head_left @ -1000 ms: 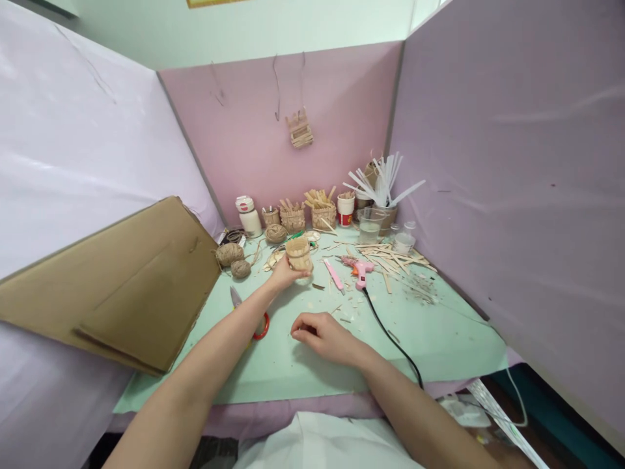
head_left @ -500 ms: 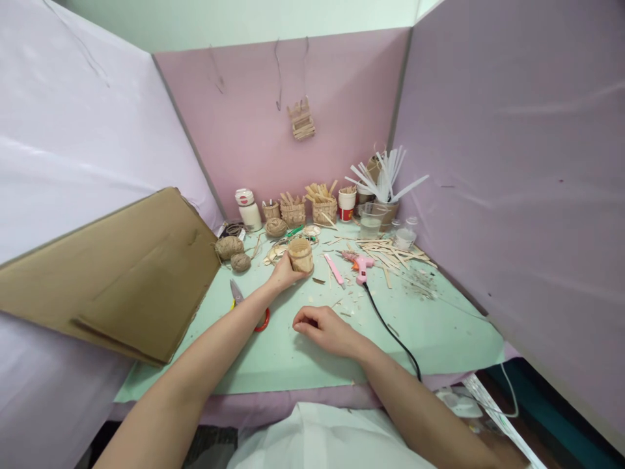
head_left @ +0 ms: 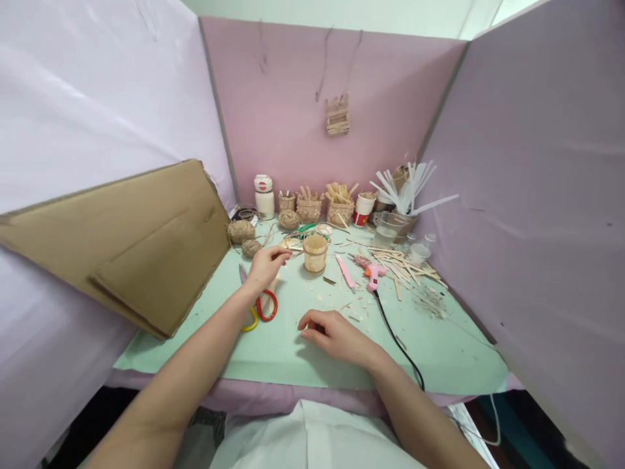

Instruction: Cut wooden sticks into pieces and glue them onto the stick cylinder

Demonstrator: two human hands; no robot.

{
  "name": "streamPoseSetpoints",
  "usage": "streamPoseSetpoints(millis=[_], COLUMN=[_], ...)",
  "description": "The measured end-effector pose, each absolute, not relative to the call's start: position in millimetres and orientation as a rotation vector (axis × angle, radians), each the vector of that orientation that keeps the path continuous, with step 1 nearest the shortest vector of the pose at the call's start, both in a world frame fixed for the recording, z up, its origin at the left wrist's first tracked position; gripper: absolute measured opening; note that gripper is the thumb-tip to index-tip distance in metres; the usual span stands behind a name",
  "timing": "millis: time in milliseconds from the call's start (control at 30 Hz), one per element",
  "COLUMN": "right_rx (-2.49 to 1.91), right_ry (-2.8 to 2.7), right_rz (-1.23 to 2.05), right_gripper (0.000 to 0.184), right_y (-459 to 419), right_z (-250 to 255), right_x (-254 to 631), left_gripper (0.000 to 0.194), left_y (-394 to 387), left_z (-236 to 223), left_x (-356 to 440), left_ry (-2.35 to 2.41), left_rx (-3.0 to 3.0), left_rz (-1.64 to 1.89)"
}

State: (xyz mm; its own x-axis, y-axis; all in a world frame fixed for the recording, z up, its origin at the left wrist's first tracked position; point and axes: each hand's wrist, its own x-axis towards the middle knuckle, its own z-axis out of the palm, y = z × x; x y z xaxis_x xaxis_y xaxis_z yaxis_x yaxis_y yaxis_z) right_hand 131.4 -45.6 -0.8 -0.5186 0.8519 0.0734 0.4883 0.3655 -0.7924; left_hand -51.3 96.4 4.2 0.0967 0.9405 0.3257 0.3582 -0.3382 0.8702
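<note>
A small round wooden cup, banded near its top and base, stands upright on the green tabletop. Just left of it hovers my left hand, its fingers stretched out and nothing in them, apart from the cup. Scissors with red and yellow handles lie partly under my left forearm. My right hand is near the front of the table, fingers loosely bent, with a gap between thumb and forefinger and nothing held. To the right of the cup lie a pink craft knife and a pink glue gun.
Twine balls sit at the left beside leaning cardboard. Along the back stand a white bottle, stick-filled baskets and a red-and-white cup. Loose wooden sticks lie right. The black cord runs to the front edge.
My left hand has let go of the wooden cup and drawn back to the left, leaving it standing. The view has turned somewhat left. My right hand stays near the front, its fingers slightly more parted.
</note>
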Motion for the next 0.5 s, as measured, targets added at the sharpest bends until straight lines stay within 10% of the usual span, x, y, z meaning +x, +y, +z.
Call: streamPoseSetpoints(millis=[500], right_rx=[-1.455], right_ry=[-2.224], right_rz=[0.646], right_gripper=[0.020], right_y=[15], right_z=[16], right_x=[108], left_gripper=[0.025], left_y=[101], left_z=[16], left_x=[-94], left_ry=[1.277], left_rx=[1.389], left_rz=[1.759])
